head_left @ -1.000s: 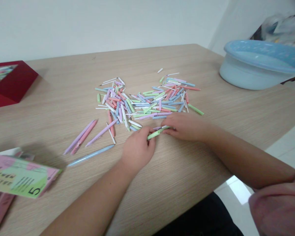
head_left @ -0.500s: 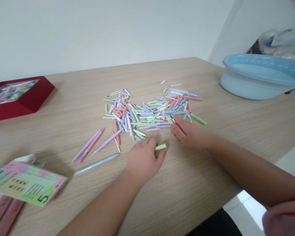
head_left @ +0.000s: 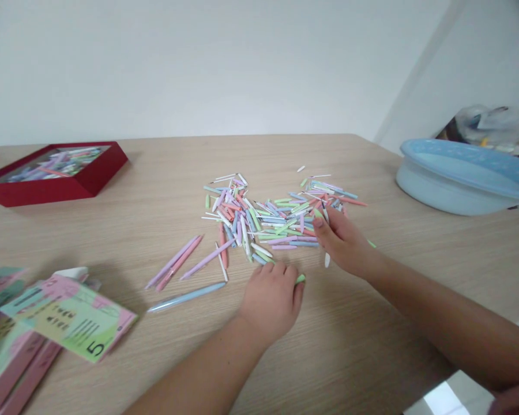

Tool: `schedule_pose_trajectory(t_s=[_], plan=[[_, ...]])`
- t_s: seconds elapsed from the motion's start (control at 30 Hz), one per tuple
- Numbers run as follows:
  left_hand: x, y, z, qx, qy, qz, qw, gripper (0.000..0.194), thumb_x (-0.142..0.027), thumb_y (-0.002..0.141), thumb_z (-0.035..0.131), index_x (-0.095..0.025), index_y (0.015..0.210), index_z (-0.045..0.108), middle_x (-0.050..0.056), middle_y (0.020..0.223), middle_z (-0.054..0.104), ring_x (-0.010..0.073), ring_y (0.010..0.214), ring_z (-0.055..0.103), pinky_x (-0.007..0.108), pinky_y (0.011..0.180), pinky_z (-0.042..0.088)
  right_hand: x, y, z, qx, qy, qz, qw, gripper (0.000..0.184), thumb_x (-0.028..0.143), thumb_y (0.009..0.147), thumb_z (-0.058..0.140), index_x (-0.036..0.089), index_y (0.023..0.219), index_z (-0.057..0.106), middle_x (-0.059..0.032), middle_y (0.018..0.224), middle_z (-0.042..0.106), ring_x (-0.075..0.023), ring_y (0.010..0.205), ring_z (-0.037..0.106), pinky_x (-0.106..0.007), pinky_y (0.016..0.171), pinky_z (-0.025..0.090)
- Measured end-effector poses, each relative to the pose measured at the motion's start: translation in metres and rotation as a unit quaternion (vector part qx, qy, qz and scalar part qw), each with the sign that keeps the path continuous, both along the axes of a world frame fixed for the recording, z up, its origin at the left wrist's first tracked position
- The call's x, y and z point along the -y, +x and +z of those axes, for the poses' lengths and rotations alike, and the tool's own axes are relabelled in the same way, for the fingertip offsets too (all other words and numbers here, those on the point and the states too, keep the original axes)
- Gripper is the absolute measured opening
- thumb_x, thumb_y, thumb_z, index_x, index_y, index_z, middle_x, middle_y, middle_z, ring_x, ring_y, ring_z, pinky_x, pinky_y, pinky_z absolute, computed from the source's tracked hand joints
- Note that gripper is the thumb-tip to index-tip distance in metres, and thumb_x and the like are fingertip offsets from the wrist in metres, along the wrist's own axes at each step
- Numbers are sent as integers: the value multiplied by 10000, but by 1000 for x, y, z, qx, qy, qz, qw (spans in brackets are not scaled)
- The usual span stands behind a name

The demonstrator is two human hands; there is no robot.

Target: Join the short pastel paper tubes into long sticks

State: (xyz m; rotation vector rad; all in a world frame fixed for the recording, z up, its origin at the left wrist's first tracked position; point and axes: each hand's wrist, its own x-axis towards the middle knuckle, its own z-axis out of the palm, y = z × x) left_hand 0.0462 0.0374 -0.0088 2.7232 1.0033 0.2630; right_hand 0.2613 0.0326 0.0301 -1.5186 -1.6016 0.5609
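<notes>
A heap of pastel pen parts (head_left: 277, 216) in pink, green, blue, purple and white lies at the middle of the wooden table (head_left: 372, 334). My left hand (head_left: 272, 300) rests on the table just in front of the heap, fingers curled round a green pen piece (head_left: 300, 279) whose tip pokes out. My right hand (head_left: 343, 239) lies on the heap's right side, fingers bent among the parts, with a white piece (head_left: 327, 260) showing under the palm. Several whole pens, purple, pink and blue (head_left: 184, 271), lie to the left of the heap.
A red box (head_left: 56, 173) with pen parts stands at the far left. Pink and green printed packets (head_left: 64, 320) lie at the near left. A light blue plastic basin (head_left: 462, 181) sits at the right edge, a plastic bag behind it. A white wall runs behind.
The hands have come apart. My left hand kept the green piece and drew back toward me. My right hand went forward into the heap. The camera tilted up.
</notes>
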Motion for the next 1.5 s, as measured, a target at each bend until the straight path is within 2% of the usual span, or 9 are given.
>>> schedule_pose_trajectory(t_s=[0.17, 0.27, 0.33, 0.5, 0.73, 1.03, 1.17, 1.33, 1.5], plan=[[-1, -2, 0, 14, -7, -4, 1000, 254, -379, 1044, 467, -213, 1055, 660, 98, 1080, 702, 293, 1008, 644, 447, 879, 519, -80, -13, 13, 215, -5, -83, 973, 374, 559, 999, 520, 221, 841, 547, 6, 712, 595, -176, 683, 526, -297, 617, 339], [-1, -3, -1, 13, -9, -3, 1000, 240, -368, 1031, 472, -215, 1044, 657, 97, 1066, 704, 299, 1004, 648, 455, 869, 527, -140, -13, 10, 345, -100, -12, 933, 413, 447, 1059, 378, 170, 1013, 681, -76, 948, 749, -192, 842, 641, -278, 685, 394], [-2, -3, -1, 14, -11, -1, 1000, 232, -367, 1024, 478, -216, 1036, 654, 95, 1062, 704, 302, 1005, 649, 462, 871, 531, -173, -12, 6, 377, -134, 7, 916, 364, 377, 1021, 464, 135, 1034, 735, -125, 1039, 779, -212, 916, 682, -269, 722, 410], [-2, -2, -2, 20, -31, -2, 999, 220, -367, 1014, 492, -218, 1047, 651, 98, 1072, 703, 299, 1024, 651, 455, 874, 536, -219, -11, -4, 431, -178, 28, 884, 383, 341, 968, 571, 76, 1155, 775, -214, 1178, 774, -271, 1036, 719, -270, 788, 446], [-3, -1, 1, 15, -39, -9, 999, 229, -360, 1002, 492, -210, 1051, 659, 108, 1073, 702, 309, 1019, 654, 476, 879, 543, -232, -8, -8, 482, -191, 61, 853, 383, 324, 958, 604, 96, 1220, 765, -213, 1249, 758, -278, 1099, 715, -277, 853, 462], [-2, 0, -2, 22, -32, -4, 999, 233, -361, 998, 497, -202, 1045, 660, 113, 1065, 709, 312, 1012, 660, 479, 875, 547, -217, 11, 0, 509, -168, 128, 834, 332, 345, 993, 573, 172, 1201, 766, -144, 1207, 780, -251, 1108, 710, -270, 850, 441], [-2, 0, -2, 23, -31, -4, 999, 227, -363, 996, 502, -208, 1046, 661, 106, 1064, 710, 312, 1011, 659, 478, 871, 548, -209, 16, 0, 518, -159, 136, 829, 325, 350, 994, 573, 163, 1178, 765, -170, 1219, 768, -282, 1158, 690, -300, 900, 436], [-2, 0, -1, 18, -36, -2, 999, 223, -355, 996, 501, -209, 1047, 662, 110, 1071, 708, 308, 1022, 657, 469, 872, 545, -204, 18, -6, 496, -160, 125, 844, 350, 349, 985, 580, 136, 1211, 742, -194, 1252, 748, -289, 1165, 680, -307, 920, 445], [-2, -1, -3, 27, -31, -2, 999, 213, -356, 999, 497, -215, 1035, 651, 100, 1068, 701, 312, 1016, 655, 483, 871, 547, -202, 20, -7, 417, -167, 69, 891, 294, 314, 949, 625, 99, 1121, 729, -199, 1186, 756, -270, 1064, 687, -281, 852, 457]])
